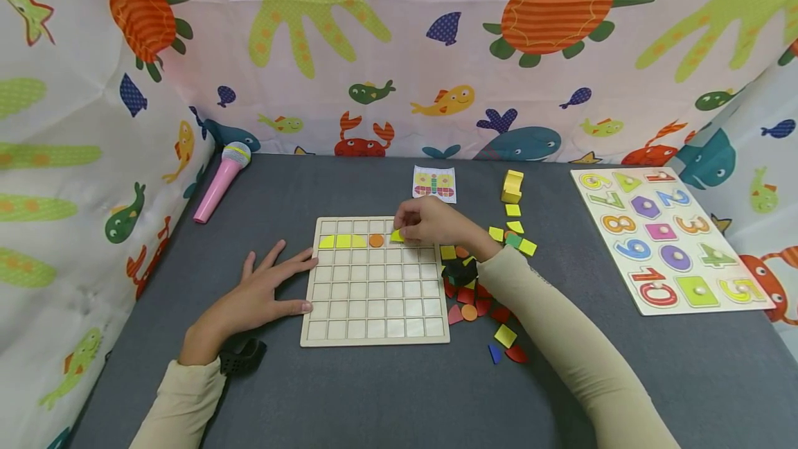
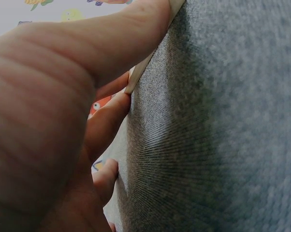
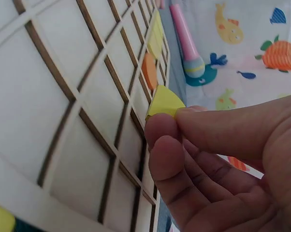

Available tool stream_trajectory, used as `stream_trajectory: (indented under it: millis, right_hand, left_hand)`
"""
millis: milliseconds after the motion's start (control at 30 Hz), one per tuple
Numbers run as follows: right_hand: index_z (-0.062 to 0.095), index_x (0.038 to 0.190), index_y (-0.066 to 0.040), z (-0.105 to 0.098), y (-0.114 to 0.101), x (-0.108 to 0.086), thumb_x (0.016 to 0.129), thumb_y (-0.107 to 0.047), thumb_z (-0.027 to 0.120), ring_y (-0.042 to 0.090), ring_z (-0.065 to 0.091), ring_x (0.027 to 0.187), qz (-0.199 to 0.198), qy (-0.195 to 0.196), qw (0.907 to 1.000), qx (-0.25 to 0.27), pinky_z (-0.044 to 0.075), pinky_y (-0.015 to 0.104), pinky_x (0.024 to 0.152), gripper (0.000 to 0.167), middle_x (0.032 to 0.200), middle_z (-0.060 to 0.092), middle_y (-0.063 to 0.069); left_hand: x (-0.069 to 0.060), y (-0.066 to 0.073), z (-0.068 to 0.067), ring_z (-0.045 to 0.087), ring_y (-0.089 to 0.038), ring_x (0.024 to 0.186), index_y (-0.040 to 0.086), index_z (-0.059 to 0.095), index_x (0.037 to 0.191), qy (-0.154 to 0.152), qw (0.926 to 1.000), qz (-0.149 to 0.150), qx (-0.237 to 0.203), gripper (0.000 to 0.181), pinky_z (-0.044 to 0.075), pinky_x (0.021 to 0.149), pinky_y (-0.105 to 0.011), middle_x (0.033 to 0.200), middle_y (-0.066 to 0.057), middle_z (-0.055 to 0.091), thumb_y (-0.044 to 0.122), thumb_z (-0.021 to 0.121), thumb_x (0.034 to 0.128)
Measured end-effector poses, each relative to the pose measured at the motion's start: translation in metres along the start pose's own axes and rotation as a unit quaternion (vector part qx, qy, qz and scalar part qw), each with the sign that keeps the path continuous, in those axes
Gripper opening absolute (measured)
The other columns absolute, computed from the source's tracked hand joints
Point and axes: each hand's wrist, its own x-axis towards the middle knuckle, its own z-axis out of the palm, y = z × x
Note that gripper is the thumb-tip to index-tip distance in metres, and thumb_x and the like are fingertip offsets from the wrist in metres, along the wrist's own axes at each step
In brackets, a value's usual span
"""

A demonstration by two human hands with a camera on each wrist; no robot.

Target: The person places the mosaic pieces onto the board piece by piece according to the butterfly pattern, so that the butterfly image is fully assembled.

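Yellow and curved along one edge, a small piece (image 3: pixel 163 100) is being pinched by the right hand (image 1: pixel 436 223) over the grid board (image 1: pixel 377 290), just right of the orange disc (image 1: pixel 376 240) in the board's second row. The left hand (image 1: pixel 257 298) is lying spread, its fingers touching the board's left edge. From my remote station I am reading this as placement; the next move is probably calling for aligning, lowering and releasing.

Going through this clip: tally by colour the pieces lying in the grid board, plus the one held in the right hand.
Yellow tiles in the grid board: 3
Orange round piece in it: 1
Yellow curved-edged piece pinched by the right hand: 1
Total: 5 (4 yellow, 1 orange)
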Motion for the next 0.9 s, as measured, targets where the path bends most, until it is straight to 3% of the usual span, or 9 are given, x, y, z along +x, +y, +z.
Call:
stream_trajectory:
  millis: [300,500,900]
  right_hand:
    - [0.077,0.098,-0.004,0.010,-0.007,0.006,0.100,0.002,0.072,0.018,0.058,0.077,-0.037,-0.017,0.9969,-0.068,0.051,0.033,0.073,0.008,0.087,0.070,0.002]
    - [0.078,0.097,-0.004,0.014,-0.005,0.007,0.099,0.004,0.071,0.018,0.057,0.081,-0.065,-0.006,0.9917,-0.111,0.052,0.031,0.073,0.010,0.093,0.066,0.004]
    - [0.079,0.102,-0.002,0.019,-0.004,0.002,0.100,0.003,0.071,0.019,0.061,0.082,-0.069,0.016,0.9910,-0.113,0.053,0.032,0.075,0.010,0.095,0.072,0.007]
  left_hand:
    - [0.000,-0.001,0.000,-0.001,-0.051,0.161,0.017,0.048,0.163,-0.001,1.0000,0.001,-0.001,0.086,-0.015,0.115,-0.078,0.174,-0.007,0.032,0.055,0.081,0.0929]
    - [0.001,0.000,0.000,-0.001,-0.051,0.161,0.018,0.047,0.164,-0.002,1.0000,-0.003,0.002,0.087,-0.015,0.115,-0.078,0.174,-0.007,0.031,0.054,0.081,0.0928]
    - [0.000,0.000,0.000,-0.001,-0.049,0.161,0.019,0.047,0.164,-0.003,1.0000,-0.007,0.001,0.087,-0.015,0.115,-0.077,0.175,-0.006,0.030,0.054,0.081,0.0929]
